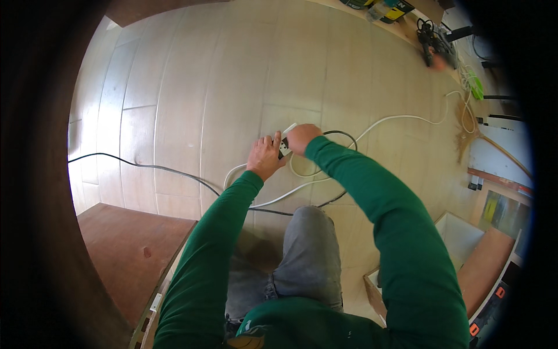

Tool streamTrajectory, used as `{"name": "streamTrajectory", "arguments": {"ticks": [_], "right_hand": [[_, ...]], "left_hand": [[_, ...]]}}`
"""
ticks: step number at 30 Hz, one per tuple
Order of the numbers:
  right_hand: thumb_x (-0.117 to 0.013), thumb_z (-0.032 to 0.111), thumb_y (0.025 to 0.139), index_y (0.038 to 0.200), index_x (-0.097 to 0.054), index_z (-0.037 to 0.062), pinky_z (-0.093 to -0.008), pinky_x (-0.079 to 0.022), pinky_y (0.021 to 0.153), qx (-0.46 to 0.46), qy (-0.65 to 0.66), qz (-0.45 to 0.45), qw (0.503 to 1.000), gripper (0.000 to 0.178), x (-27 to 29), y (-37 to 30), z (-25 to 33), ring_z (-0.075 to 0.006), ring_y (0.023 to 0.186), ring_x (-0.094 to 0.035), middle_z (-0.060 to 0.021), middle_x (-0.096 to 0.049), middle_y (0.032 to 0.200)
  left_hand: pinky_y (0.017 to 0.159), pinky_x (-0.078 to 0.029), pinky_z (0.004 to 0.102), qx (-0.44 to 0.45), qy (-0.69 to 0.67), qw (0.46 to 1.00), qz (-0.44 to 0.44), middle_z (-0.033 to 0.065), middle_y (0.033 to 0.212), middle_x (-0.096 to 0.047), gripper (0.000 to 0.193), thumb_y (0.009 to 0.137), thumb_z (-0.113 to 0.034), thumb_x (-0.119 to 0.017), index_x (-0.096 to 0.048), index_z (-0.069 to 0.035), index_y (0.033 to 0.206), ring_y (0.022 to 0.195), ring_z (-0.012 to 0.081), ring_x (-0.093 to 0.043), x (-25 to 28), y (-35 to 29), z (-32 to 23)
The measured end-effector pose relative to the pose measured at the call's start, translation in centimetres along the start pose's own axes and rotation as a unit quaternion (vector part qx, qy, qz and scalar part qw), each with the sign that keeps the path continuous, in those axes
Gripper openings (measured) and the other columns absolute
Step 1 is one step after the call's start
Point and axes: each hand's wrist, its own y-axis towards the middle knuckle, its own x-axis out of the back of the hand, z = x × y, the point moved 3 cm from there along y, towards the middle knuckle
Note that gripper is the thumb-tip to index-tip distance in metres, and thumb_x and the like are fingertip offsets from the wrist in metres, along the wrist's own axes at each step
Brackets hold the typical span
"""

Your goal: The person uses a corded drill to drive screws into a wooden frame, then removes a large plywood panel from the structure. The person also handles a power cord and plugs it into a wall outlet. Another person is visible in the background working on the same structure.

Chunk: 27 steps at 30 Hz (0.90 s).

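Observation:
Over the floor in front of my knee, my left hand (266, 156) grips a white and black power strip (284, 149), its fingers closed round the near side. My right hand (303, 138) is closed against the other side of the strip. Whatever it pinches is hidden by the hand. A black cable (349, 135) comes out beside my right wrist and loops round to the right. Under my hands a white cord (296, 187) lies in loose coils, and a thin white end (290, 128) sticks up between the hands.
The black cable runs off left across the tiled floor (232, 75); the white cord trails right toward a broom (466, 125). A brown wooden panel (136, 250) stands at near left, an open wooden box (459, 235) at near right. A black power tool (433, 43) sits at far right.

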Motion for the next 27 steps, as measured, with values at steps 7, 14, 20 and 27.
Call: {"name": "streamTrajectory", "arguments": {"ticks": [7, 14, 20, 27], "right_hand": [[-0.059, 0.024, 0.088, 0.088, -0.077, 0.006, -0.0502, -0.058, 0.08, -0.023, -0.026, -0.077, 0.996, 0.026, -1.7, 0.7, 2.4, -0.0371, 0.087, -0.074, -0.0181, -0.076, 0.09], [-0.064, 0.027, 0.085, 0.093, -0.078, 0.0061, -0.0492, -0.058, 0.084, 0.016, 0.025, 0.043, 0.999, 0.026, -0.1, 1.9, -2.4, -0.0398, 0.091, -0.073, -0.0194, -0.076, 0.094], [-0.056, 0.03, 0.092, 0.093, -0.077, 0.0074, -0.0542, -0.056, 0.08, 0.002, -0.013, -0.057, 0.998, 0.031, -2.2, 1.0, 0.4, -0.0411, 0.086, -0.072, -0.0217, -0.075, 0.093], [-0.055, 0.041, 0.099, 0.097, -0.075, 0.0056, -0.0543, -0.056, 0.085, -0.088, 0.072, -0.029, 0.993, 0.041, -4.5, -0.9, -1.4, -0.0411, 0.094, -0.072, -0.0217, -0.075, 0.099]], "left_hand": [[0.09, -0.05, 0.0445, 0.003, -0.024, 1.0, -0.018, 0.0167, 0.108, -0.061, 0.089, 0.08, -0.042, -0.08, -0.041, -0.001, 0.15, 0.1, 0.0349, -0.062, -0.2, 0.1, 0.2], [0.088, -0.051, 0.0452, -0.029, -0.034, 0.998, -0.049, 0.0168, 0.104, -0.062, 0.088, 0.078, -0.044, -0.08, -0.046, -0.002, 0.147, 0.097, 0.0344, -0.063, 0.1, 0.4, 0.5], [0.085, -0.051, 0.0465, 0.008, -0.063, 0.995, -0.081, 0.0168, 0.104, -0.061, 0.083, 0.081, -0.042, -0.078, -0.047, -0.003, 0.148, 0.096, 0.0347, -0.062, -0.4, -0.2, 0.1], [0.106, -0.041, 0.0521, 0.083, 0.088, 0.992, -0.032, 0.0222, 0.145, -0.05, 0.092, 0.085, -0.036, -0.072, -0.031, -0.009, 0.163, 0.131, 0.0394, -0.049, 1.9, -3.9, -2.9]]}}
